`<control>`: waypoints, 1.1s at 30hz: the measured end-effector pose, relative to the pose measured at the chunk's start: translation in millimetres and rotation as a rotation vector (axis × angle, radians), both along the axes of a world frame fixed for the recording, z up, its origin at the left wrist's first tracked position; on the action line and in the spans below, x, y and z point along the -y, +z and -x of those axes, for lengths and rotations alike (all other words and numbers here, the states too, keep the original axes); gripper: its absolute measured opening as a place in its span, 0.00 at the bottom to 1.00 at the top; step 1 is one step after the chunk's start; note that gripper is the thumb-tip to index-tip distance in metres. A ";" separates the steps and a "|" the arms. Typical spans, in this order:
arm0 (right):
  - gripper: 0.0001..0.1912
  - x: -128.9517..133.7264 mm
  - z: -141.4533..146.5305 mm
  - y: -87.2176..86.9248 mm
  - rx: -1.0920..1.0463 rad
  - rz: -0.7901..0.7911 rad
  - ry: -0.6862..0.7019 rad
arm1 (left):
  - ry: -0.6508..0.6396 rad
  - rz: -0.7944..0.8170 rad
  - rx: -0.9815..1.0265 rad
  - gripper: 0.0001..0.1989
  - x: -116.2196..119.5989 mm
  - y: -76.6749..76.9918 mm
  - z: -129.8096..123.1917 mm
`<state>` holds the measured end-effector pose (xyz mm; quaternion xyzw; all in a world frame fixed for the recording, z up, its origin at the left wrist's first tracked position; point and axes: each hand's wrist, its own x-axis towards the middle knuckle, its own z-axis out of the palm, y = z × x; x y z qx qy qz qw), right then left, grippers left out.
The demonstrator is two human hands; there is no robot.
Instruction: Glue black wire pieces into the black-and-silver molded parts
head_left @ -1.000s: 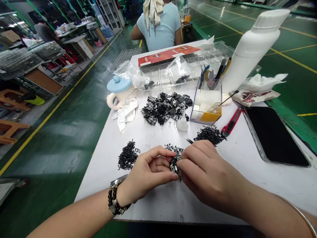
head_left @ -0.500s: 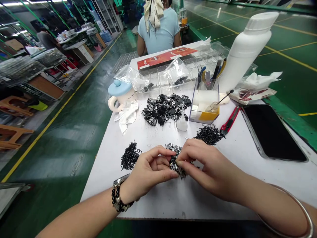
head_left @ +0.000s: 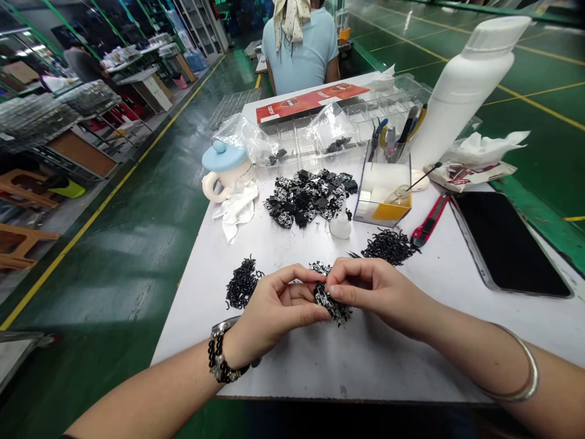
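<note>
My left hand [head_left: 281, 302] pinches a small black part with metal bits [head_left: 320, 294] between thumb and fingertips. On the part's upper right, the closed thumb and index finger of my right hand [head_left: 372, 286] press together; whatever they grip is too small to make out. Just beneath both hands lies a heap of small silver-and-black metal pieces [head_left: 339, 312], partly covered by them. A pile of black hook-shaped pieces [head_left: 244, 283] is left of my left hand, and a similar black pile [head_left: 388, 246] sits beyond my right hand. Tweezers tips [head_left: 351, 253] poke out near it.
Farther back are a heap of black-and-silver assemblies [head_left: 311, 198], a small white bottle [head_left: 340, 225] and a lidded mug [head_left: 228, 167]. To the right stand a tool box [head_left: 382, 207], a red cutter [head_left: 429, 221], a phone [head_left: 512, 244] and a large white bottle [head_left: 470, 85]. A person [head_left: 301, 55] sits ahead.
My right hand has shifted, its wrist turning so the fingers lie flatter against the part. My left hand keeps its hold. The whole view has moved slightly.
</note>
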<state>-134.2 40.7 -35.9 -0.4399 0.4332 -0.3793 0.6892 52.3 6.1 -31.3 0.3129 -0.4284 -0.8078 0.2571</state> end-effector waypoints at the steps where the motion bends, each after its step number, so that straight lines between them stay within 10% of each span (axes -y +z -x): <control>1: 0.13 0.2 0.0 -0.6 -0.014 0.018 -0.005 | 0.005 -0.005 -0.001 0.17 0.3 0.1 0.2; 33: 0.05 -7.4 -8.1 0.4 -0.029 0.192 -0.126 | 0.203 0.096 0.083 0.18 -4.4 3.1 1.4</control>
